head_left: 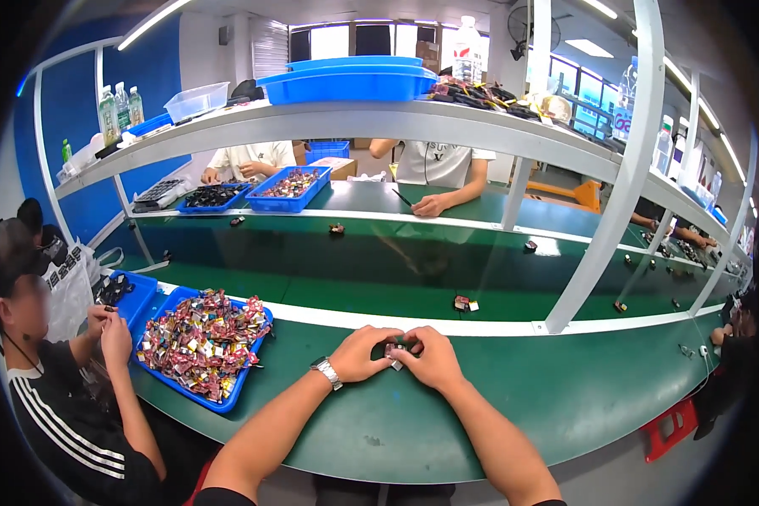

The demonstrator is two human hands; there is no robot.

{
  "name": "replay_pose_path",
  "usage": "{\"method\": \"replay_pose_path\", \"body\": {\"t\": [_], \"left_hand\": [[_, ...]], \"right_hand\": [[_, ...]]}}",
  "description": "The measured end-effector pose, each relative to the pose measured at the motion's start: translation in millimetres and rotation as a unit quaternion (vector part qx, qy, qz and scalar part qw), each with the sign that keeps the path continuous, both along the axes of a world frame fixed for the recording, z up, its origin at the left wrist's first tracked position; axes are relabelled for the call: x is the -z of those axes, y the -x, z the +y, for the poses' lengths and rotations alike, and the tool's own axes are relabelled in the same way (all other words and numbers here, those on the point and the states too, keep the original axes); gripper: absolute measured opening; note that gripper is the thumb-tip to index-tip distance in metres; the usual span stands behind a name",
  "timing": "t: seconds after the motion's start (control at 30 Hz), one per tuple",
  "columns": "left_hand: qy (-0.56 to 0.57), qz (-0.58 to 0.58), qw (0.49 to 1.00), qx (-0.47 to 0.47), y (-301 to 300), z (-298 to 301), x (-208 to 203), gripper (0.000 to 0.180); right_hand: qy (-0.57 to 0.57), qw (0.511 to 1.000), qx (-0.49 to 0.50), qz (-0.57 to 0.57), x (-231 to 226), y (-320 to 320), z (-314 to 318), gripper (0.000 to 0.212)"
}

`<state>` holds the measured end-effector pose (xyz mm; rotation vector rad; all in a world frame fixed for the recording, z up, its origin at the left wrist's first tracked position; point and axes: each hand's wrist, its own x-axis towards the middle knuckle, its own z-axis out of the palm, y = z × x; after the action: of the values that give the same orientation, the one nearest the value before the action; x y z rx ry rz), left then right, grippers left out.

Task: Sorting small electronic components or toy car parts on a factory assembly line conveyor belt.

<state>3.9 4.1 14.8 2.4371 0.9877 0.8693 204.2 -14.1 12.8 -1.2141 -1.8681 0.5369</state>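
Observation:
Over the green worktop (337,430), my left hand (358,354) and my right hand (431,359) meet fingertip to fingertip. Between them they pinch a small electronic part (395,363), reddish brown with a pale, whitish block. Fingers cover much of it, so its full shape is hidden. A metal-banded watch (326,373) sits on my left wrist. To the left of my left hand stands a blue tray (228,405) heaped with similar small parts (202,341) in red, white and yellow.
Beyond a white rail, a green conveyor belt (354,287) carries scattered parts, one (464,303) close by. A slanting white post (603,177) rises at right, supporting an overhead shelf (346,111). A co-worker (67,396) sits at left; others work across the belt. A red stool (673,428) stands at right.

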Motion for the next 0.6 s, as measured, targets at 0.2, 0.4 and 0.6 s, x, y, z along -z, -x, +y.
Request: {"method": "replay_pose_path", "body": {"t": [0.2,0.4,0.6], "left_hand": [[0.237,-0.203,0.950,0.023,-4,-5,-2,0.053],[0.366,-0.418,0.831,0.037,-4,-1,0,0.046],[0.440,-0.438,0.784,0.013,-9,-1,8,0.029]], "right_hand": [[0.057,0.995,-0.036,0.079,1,2,-1,0.024],[0.043,0.991,-0.011,0.124,-5,10,-8,0.023],[-0.002,0.995,0.009,0.100,-5,13,-9,0.035]]}}
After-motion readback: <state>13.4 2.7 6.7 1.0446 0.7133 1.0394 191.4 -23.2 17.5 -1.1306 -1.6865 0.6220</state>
